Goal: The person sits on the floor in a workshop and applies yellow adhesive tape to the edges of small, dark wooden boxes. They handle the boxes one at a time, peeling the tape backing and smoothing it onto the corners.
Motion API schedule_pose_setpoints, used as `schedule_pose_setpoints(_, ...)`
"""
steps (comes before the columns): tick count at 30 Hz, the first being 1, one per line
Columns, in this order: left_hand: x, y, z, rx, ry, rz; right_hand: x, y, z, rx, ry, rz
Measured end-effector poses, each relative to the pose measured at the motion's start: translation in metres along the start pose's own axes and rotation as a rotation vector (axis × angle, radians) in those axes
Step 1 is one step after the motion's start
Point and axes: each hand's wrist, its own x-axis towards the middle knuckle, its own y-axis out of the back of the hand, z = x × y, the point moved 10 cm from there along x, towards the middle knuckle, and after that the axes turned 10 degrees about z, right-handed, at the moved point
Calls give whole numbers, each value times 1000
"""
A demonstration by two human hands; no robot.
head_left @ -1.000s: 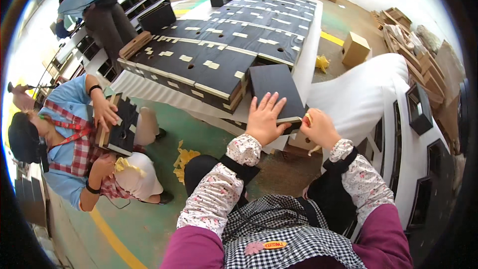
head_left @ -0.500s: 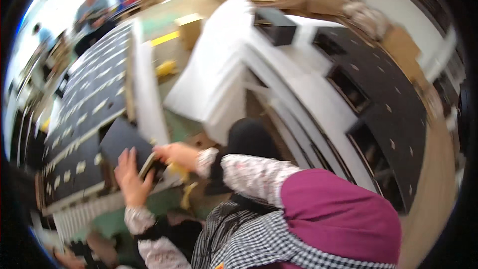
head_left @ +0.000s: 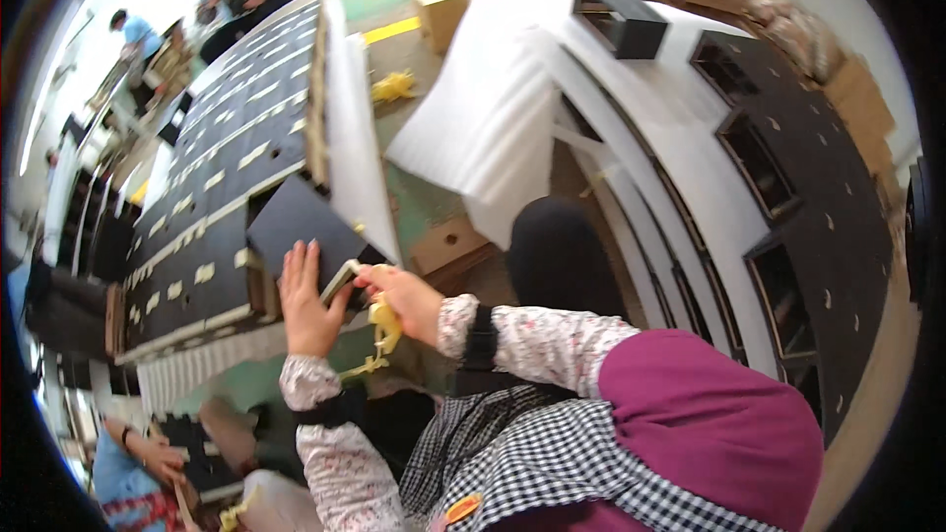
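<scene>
A dark grey box-like piece (head_left: 307,227) with a pale edge is tilted at the near end of the left-hand row of black panels. My left hand (head_left: 312,307) lies on its near side, fingers stretched and thumb spread. My right hand (head_left: 406,298) is closed at the piece's right corner, fingers curled in a pinch. Crumpled yellow tape (head_left: 385,325) hangs from under that hand, a thin strand trailing below it. The fingertips partly hide the pinched part of the tape.
Black panels (head_left: 212,182) with tape pieces lie in a long row at left. At right are black frames (head_left: 757,166) on white foam sheet (head_left: 493,69). Yellow scraps (head_left: 393,87) and a cardboard box (head_left: 441,15) are on the floor. Co-workers sit at top left and lower left (head_left: 138,458).
The view has shifted, so the scene sits farther right and a co-worker at lower left shows more. Both hands stay at the same piece, the right still closed at its corner.
</scene>
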Motion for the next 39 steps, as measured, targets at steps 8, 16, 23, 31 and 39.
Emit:
schedule_pose_setpoints(8, -1, -5, -10, -31, 27, -140, -69, -13, 4, -133, -99, -36)
schedule_pose_setpoints(16, 1, 3, -16, -99, -62, -302, -79, -29, -16, -566, 160, -292)
schedule_pose_setpoints(23, 0, 1, -16, -95, -60, -278, -135, -63, -4, -836, 245, -687)
schedule_pose_setpoints(31, -16, 0, -32, -109, -47, 13, -115, -58, -83, -814, 322, -641)
schedule_pose_setpoints(39, -54, -23, -29, -906, 575, 453, -31, 7, -164, -626, 494, -256)
